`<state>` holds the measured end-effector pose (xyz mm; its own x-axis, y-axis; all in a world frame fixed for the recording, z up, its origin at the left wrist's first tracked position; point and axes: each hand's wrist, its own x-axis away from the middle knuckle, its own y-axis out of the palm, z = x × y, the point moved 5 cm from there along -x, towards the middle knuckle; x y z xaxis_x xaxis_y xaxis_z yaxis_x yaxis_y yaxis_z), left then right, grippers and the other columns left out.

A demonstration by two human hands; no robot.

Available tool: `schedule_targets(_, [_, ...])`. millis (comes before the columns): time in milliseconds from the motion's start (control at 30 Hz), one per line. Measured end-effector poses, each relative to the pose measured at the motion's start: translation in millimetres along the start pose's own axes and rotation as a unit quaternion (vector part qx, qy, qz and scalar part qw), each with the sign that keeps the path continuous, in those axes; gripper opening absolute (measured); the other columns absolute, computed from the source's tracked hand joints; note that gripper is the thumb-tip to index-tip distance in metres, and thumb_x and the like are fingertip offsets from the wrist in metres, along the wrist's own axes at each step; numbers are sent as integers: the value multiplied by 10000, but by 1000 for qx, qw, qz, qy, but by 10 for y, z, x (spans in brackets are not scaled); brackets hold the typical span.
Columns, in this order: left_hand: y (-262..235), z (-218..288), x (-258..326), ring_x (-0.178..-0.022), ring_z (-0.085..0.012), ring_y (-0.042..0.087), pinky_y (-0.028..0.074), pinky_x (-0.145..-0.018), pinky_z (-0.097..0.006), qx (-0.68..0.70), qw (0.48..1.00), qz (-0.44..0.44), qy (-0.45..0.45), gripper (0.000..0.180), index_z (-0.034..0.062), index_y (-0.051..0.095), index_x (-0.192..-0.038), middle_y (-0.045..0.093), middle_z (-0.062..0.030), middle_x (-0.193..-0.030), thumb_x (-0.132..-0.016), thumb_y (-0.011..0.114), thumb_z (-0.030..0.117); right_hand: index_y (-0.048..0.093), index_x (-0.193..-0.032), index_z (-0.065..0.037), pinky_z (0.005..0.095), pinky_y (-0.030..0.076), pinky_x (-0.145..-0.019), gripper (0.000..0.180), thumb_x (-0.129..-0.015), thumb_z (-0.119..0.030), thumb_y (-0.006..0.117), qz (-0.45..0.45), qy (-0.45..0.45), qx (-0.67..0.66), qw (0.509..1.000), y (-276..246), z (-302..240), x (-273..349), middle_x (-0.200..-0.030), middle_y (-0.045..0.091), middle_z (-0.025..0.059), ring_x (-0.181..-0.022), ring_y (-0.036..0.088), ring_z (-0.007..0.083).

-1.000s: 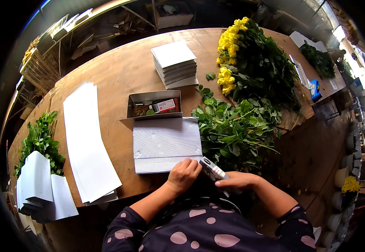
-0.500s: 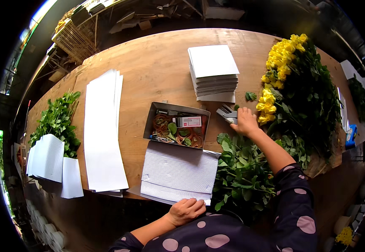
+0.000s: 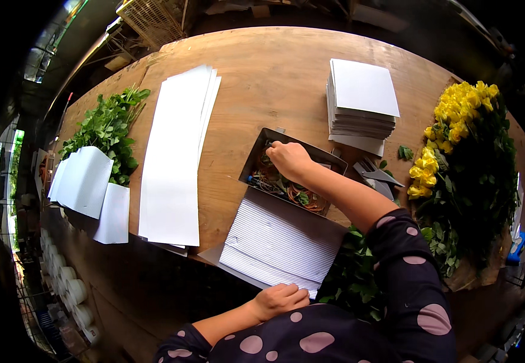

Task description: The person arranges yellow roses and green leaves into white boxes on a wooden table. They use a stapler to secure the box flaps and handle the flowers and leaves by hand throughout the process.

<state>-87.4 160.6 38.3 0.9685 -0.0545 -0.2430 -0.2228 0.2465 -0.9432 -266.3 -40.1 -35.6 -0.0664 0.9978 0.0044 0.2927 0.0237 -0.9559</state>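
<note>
Right hand (image 3: 288, 160) is down in the shallow dark tray (image 3: 256, 158) mid-surface, fingers curled and hidden, so I cannot tell whether its grip pinches any of the tangled bits inside; left hand (image 3: 280, 300) rests curled at the near edge of the ribbed white sheet (image 3: 277, 245), fingers tucked under, grip hard to make out. Far right of the tray sits a stack of white cards (image 3: 362, 100), yellow roses (image 3: 456, 121) at right, long white paper strips (image 3: 175, 163) and green foliage (image 3: 108, 124) left. It all lies on a worn wooden surface (image 3: 274, 66), with dim clutter and a wire crate (image 3: 153, 21) beyond.
</note>
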Motion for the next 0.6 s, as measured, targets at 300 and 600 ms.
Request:
schedule_targets(300, [27, 4, 75, -621, -81, 431, 339, -490, -183, -5, 999, 15, 37, 62, 129, 504, -727, 425, 35, -706, -678, 511, 165, 658, -735, -120, 317, 476, -588, 86, -669, -149, 612, 22, 129, -180, 975, -310, 263, -1, -703, 632, 81, -643, 621, 199])
schedule_targets(600, [-35, -129, 101, -660, -152, 469, 396, -553, -243, 60, 994, -21, 85, 94, 122, 533, -751, 476, 0, -743, -663, 527, 154, 550, -872, -22, 171, 359, -441, 120, -833, -134, 535, 143, 331, -531, 767, -1202, 124, 2082, -670, 554, 7, -515, 486, 47])
